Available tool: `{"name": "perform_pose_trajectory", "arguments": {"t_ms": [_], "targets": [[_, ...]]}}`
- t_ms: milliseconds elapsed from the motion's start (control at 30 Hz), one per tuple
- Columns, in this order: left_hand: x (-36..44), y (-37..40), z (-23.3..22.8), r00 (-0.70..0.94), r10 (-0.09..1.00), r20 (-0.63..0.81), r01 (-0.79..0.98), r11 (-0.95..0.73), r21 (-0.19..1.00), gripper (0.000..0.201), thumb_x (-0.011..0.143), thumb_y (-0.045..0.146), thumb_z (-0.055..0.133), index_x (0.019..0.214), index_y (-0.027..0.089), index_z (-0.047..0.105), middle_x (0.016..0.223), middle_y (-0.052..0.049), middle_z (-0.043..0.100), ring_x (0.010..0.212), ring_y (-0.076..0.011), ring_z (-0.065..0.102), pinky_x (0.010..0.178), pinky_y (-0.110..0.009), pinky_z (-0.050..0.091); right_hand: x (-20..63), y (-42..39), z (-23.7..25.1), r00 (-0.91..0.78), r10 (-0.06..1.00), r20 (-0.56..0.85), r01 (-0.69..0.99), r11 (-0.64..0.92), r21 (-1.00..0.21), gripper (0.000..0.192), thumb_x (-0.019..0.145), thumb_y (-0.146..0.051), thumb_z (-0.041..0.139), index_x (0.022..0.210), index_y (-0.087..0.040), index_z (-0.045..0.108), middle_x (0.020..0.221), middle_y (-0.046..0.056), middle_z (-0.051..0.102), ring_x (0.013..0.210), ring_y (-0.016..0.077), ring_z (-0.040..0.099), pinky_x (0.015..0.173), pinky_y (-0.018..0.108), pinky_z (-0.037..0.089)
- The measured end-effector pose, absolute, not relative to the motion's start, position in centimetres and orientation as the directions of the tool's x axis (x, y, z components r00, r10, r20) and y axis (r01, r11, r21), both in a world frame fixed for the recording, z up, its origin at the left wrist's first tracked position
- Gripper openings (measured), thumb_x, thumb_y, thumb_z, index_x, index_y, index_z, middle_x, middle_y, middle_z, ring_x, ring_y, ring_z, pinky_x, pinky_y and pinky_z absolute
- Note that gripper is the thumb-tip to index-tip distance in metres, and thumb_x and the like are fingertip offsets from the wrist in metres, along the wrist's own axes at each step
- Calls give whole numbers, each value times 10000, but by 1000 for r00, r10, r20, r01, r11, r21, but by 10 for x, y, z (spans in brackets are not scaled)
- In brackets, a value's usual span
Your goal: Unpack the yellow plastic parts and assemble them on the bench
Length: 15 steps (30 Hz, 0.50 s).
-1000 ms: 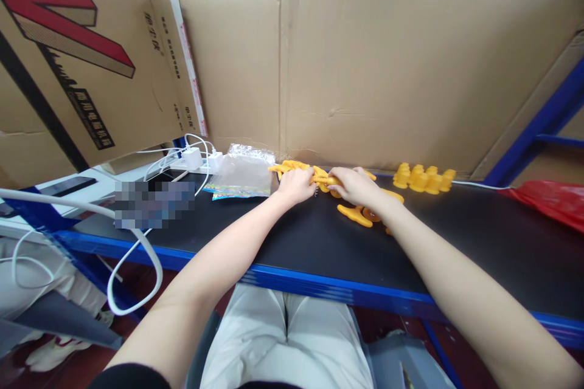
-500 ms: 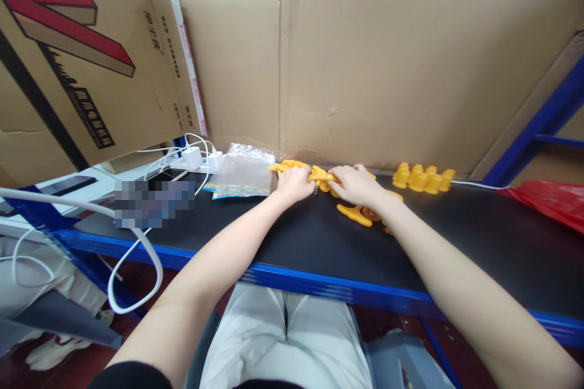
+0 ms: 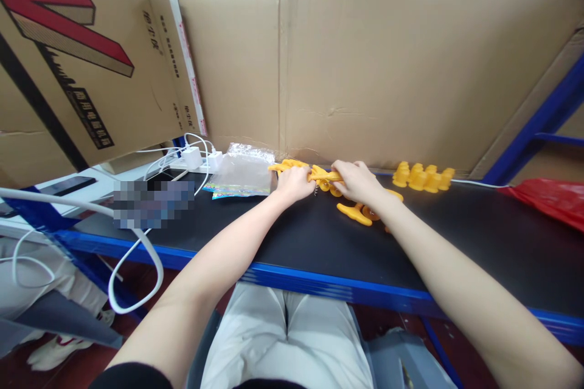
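My left hand (image 3: 295, 184) and my right hand (image 3: 356, 182) both grip one yellow plastic piece (image 3: 325, 177) held between them, just above the black bench top (image 3: 319, 243). A small metal spring hangs under the piece near my left fingers. More loose yellow pieces (image 3: 285, 165) lie behind my left hand. Another flat yellow part (image 3: 353, 214) rests below my right wrist. A row of assembled yellow parts (image 3: 423, 177) stands upright to the right, against the cardboard wall.
A clear plastic bag (image 3: 241, 173) lies left of my hands. White chargers and cables (image 3: 194, 158) sit further left. Cardboard sheets (image 3: 365, 67) wall the back; a printed box (image 3: 77, 55) leans at left. A red bag (image 3: 552, 200) lies far right.
Both hands have shifted very slightly up and away with the yellow piece; my right hand has edged a little to the right along it. Nothing else has moved.
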State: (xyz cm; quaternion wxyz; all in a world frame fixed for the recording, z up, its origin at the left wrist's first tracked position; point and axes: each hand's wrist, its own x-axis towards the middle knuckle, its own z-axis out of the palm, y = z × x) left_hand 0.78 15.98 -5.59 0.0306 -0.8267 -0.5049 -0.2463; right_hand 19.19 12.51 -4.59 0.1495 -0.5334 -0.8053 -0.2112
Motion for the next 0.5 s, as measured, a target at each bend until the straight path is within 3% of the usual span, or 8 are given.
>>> {"name": "perform_pose_trajectory", "arguments": {"t_ms": [200, 500], "targets": [[5, 164, -58, 350, 816, 461, 859, -475, 190, 340, 806, 359, 527, 1090, 241, 673, 948, -74, 718, 907, -261, 657, 774, -359, 500, 190, 128, -51, -361, 849, 385, 933, 333, 139, 264, 921, -312, 419, 1067, -165, 582, 1043, 122, 653, 980, 262, 568, 824, 361, 320], [3, 164, -55, 351, 812, 466, 855, -480, 194, 318, 795, 338, 526, 1045, 227, 689, 930, -78, 722, 893, -263, 659, 763, -357, 501, 190, 129, -53, -395, 760, 517, 918, 349, 188, 243, 900, -257, 433, 1075, -154, 567, 1023, 131, 648, 965, 262, 555, 863, 379, 308]]}}
